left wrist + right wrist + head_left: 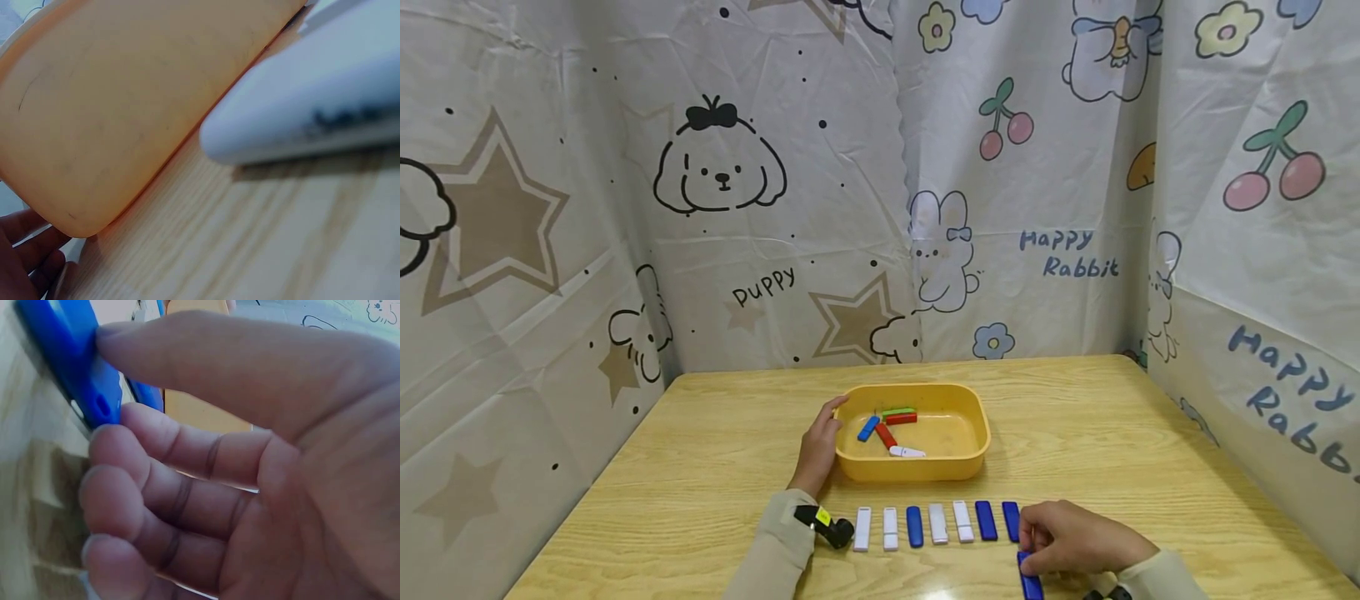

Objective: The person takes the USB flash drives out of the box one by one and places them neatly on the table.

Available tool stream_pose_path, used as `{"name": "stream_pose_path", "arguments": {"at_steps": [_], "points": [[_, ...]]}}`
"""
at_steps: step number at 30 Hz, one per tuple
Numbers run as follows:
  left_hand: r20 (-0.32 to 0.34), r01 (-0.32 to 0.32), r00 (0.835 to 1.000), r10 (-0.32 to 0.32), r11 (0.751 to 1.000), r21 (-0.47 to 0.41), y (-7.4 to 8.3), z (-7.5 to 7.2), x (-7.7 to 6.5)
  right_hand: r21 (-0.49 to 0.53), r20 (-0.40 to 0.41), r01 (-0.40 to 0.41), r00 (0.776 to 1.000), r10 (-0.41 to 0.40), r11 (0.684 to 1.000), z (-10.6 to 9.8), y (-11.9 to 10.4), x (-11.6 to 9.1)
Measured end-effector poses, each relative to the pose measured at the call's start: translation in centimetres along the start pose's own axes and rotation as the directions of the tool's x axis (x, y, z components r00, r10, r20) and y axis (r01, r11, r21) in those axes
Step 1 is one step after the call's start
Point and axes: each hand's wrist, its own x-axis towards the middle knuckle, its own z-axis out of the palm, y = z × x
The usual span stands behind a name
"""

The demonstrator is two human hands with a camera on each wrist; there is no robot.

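A dark blue stick is pinched between thumb and fingertip by the right grip, near the right end of a row of seven white and blue sticks on the tabletop. The yellow bin, in which five coloured sticks are held, is touched at its left side by the left grip, fingers loosely extended.

We face pale, creased cloth hangings on three sides — printed with cherries, brown stars, a bow-topped puppy and a rabbit — around a light wood-grain surface, where we notice bright glare close by.
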Motion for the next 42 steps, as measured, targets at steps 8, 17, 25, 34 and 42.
{"name": "stream_pose_path", "arguments": {"at_steps": [8, 17, 25, 34, 42], "points": [[-0.001, -0.014, 1.0, 0.014, 1.0, -0.003, -0.2, 0.0, 0.1, -0.024, -0.005, -0.002, 1.0, 0.002, 1.0, 0.0, 0.1, -0.1], [-0.001, -0.008, 1.0, 0.008, 1.0, -0.001, -0.2, 0.0, 0.2, -0.044, 0.02, 0.03, 0.999, -0.029, 0.999, -0.5, 1.4, 0.1], [0.004, -0.022, 1.0, 0.022, 1.0, 0.012, -0.2, -0.2, 0.2, -0.072, 0.049, -0.067, 0.996, 0.071, 0.995, -0.4, 1.8, 0.1], [0.003, -0.033, 0.999, 0.033, 0.999, 0.009, -0.2, -0.2, 0.1, -0.027, 0.073, -0.05, 0.996, 0.052, 0.998, 0.0, 5.4, 1.6], [0.005, -0.022, 1.0, 0.022, 1.0, 0.003, -0.2, -0.2, 0.1, -0.07, 0.089, -0.034, 0.995, 0.04, 0.997, -0.2, 4.6, 1.4]]}}
